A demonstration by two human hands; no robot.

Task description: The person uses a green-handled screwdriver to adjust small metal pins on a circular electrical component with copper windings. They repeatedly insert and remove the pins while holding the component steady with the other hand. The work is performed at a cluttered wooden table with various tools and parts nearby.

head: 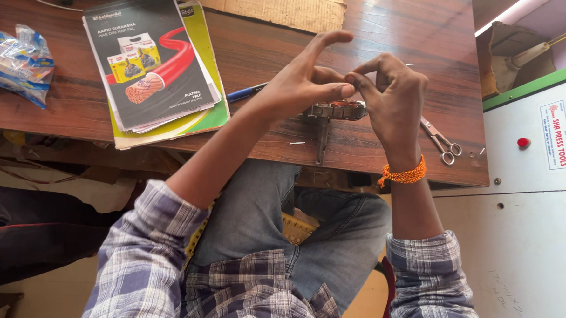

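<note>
Your left hand (305, 83) and right hand (390, 97) pinch fingertips over the round metal wound core (336, 109), its copper winding unfinished, scissors (441, 139) idle.

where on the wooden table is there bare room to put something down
Bare wood runs between the pile of booklets and the left hand, and at the table's far right corner beyond the right hand. It is crowded by the metal part, scissors and pen.
</note>
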